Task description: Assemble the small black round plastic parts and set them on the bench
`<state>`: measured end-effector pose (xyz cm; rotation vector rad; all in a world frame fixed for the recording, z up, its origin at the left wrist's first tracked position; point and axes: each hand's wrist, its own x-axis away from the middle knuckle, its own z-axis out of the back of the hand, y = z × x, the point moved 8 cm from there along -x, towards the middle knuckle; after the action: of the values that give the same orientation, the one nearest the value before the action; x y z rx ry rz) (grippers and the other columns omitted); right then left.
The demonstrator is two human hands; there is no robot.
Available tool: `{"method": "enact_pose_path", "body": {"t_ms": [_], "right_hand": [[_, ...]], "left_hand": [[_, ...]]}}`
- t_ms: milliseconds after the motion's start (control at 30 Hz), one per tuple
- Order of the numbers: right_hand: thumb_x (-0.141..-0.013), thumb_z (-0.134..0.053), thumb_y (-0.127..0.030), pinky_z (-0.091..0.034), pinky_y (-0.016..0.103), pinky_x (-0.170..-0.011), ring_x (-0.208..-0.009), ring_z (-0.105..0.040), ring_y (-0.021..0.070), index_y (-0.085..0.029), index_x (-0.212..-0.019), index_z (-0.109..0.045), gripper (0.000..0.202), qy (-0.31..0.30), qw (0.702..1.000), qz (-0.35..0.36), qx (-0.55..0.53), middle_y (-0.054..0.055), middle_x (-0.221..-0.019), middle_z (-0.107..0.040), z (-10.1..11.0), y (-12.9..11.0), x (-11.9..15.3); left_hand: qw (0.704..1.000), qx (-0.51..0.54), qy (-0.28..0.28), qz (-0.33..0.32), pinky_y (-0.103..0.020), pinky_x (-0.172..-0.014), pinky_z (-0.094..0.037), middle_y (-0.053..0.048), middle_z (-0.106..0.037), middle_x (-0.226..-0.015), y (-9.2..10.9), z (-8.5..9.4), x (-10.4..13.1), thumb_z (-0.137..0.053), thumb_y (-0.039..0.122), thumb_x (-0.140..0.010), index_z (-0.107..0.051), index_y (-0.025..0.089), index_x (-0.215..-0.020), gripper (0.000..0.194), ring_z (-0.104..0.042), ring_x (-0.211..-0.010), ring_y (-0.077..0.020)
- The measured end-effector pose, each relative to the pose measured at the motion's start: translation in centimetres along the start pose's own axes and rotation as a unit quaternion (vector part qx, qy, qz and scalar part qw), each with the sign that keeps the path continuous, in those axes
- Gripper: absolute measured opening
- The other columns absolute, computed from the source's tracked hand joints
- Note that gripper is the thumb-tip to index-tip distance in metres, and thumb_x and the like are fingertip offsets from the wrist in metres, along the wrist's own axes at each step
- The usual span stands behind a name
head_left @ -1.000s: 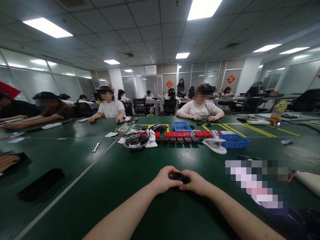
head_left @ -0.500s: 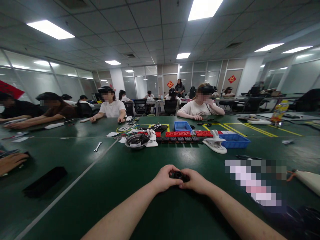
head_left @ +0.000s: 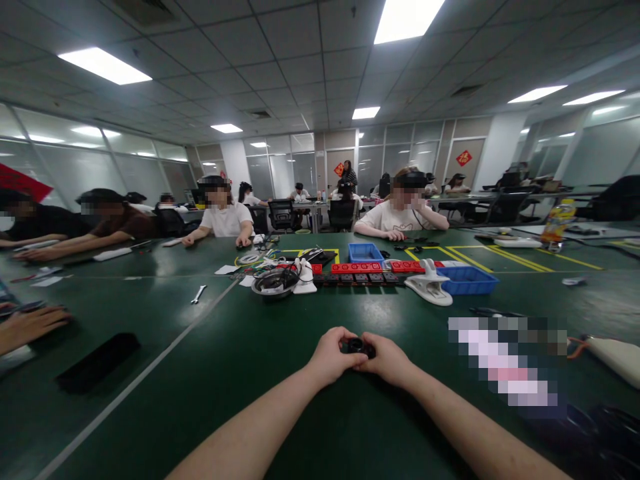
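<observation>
Between both hands, just above the green table [head_left: 240,400], is a small black object [head_left: 356,345] with a round, ringed face turned up. My left hand [head_left: 333,357] wraps its fingers and thumb around the left side. On the right side, my right hand [head_left: 387,359] grips it with the fingers closed. The thumbs come close together in front of it. Much of the object is covered by my fingers, and its exact kind cannot be made out.
Ahead stand red-and-black power strips [head_left: 356,268], a white clamp [head_left: 430,283], blue trays [head_left: 467,280] and a bowl of cables [head_left: 274,283]. A wrench [head_left: 199,294] and a black case [head_left: 99,361] lie left, near a co-worker's hand [head_left: 43,325]. Other people sit across.
Both hands still grip the black object, its round face now showing a little more. The view has shifted slightly. The co-worker's hand at the left has moved slightly right.
</observation>
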<state>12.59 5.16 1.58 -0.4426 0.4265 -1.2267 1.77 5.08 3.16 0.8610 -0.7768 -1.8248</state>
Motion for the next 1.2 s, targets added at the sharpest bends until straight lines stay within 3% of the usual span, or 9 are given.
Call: {"method": "enact_pose_path", "body": {"t_ms": [200,333,467,633,833,967,1067,1200], "right_hand": [[-0.065,-0.053,-0.03,-0.027,0.022,-0.049,-0.064,-0.052,0.015,-0.019,-0.075,-0.048,0.015,0.097,0.986,-0.062,0.118,0.001,-0.071,-0.057,0.5,-0.7,0.4],[-0.069,-0.05,-0.036,-0.033,0.024,-0.056,-0.073,-0.054,0.019,-0.017,-0.079,-0.049,0.021,0.098,0.98,-0.061,0.159,0.005,-0.077,-0.058,0.3,-1.4,0.6],[-0.063,-0.055,-0.047,-0.035,0.026,-0.06,-0.077,-0.054,0.0201,-0.018,-0.083,-0.05,0.036,0.081,0.99,-0.013,0.118,0.006,-0.082,-0.057,0.4,-1.7,1.0],[-0.059,-0.061,-0.044,-0.037,0.027,-0.067,-0.083,-0.052,0.0199,-0.021,-0.102,-0.048,0.05,0.036,0.997,0.061,0.011,0.004,-0.093,-0.057,1.0,-1.5,0.9],[-0.062,-0.061,-0.027,-0.038,0.023,-0.063,-0.074,-0.052,0.0154,-0.018,-0.095,-0.054,0.035,-0.095,0.983,0.093,-0.124,0.001,-0.084,-0.058,0.5,-1.7,0.7],[-0.061,-0.062,-0.027,-0.036,0.022,-0.059,-0.069,-0.049,0.0136,-0.017,-0.084,-0.058,0.026,-0.119,0.98,0.09,-0.131,-0.001,-0.076,-0.055,0.3,-1.8,0.7],[-0.059,-0.064,-0.029,-0.035,0.021,-0.058,-0.068,-0.048,0.0133,-0.017,-0.08,-0.059,0.025,-0.117,0.984,0.083,-0.108,-0.001,-0.075,-0.053,0.3,-1.7,0.7],[-0.059,-0.063,-0.029,-0.034,0.022,-0.058,-0.068,-0.048,0.0135,-0.016,-0.078,-0.06,0.023,-0.105,0.987,0.086,-0.082,-0.001,-0.074,-0.052,0.4,-1.7,0.6]], "left_hand": [[0.996,-0.041,0.082,0.02,-0.025,-0.067,-0.035,-0.001,-0.053,-0.08,-0.5,0.1,0.0,-0.066,0.028,-0.055,-0.055,0.017,-0.079,0.028,-0.048,-0.076,-0.0148],[0.994,-0.047,0.098,0.018,-0.025,-0.068,-0.035,0.0,-0.054,-0.079,-0.5,0.1,-0.1,-0.066,0.025,-0.056,-0.055,0.017,-0.079,0.026,-0.048,-0.077,-0.015],[0.998,-0.024,0.057,0.006,-0.025,-0.066,-0.036,-0.001,-0.054,-0.08,-0.3,0.2,-0.2,-0.066,0.029,-0.056,-0.056,0.017,-0.08,0.028,-0.048,-0.075,-0.0146],[1.0,0.011,-0.013,-0.011,-0.023,-0.064,-0.036,-0.001,-0.054,-0.081,0.0,0.3,-0.2,-0.066,0.029,-0.056,-0.056,0.016,-0.082,0.031,-0.047,-0.072,-0.0134],[0.991,0.069,-0.112,-0.002,-0.023,-0.061,-0.036,-0.002,-0.055,-0.08,-0.5,-0.5,-0.3,-0.068,0.034,-0.054,-0.056,0.014,-0.087,0.04,-0.048,-0.069,-0.0122],[0.977,0.103,-0.188,0.005,-0.024,-0.061,-0.037,-0.003,-0.056,-0.081,-0.8,-1.2,-0.3,-0.069,0.033,-0.052,-0.054,0.014,-0.09,0.045,-0.05,-0.07,-0.0128],[0.973,0.111,-0.201,0.006,-0.025,-0.063,-0.038,-0.003,-0.057,-0.082,-0.9,-1.3,-0.2,-0.07,0.032,-0.051,-0.055,0.014,-0.089,0.046,-0.051,-0.072,-0.0136],[0.984,0.086,-0.157,-0.009,-0.026,-0.067,-0.038,-0.004,-0.055,-0.084,-0.6,-0.7,-0.3,-0.071,0.034,-0.048,-0.056,0.013,-0.086,0.045,-0.05,-0.076,-0.0148]]}}
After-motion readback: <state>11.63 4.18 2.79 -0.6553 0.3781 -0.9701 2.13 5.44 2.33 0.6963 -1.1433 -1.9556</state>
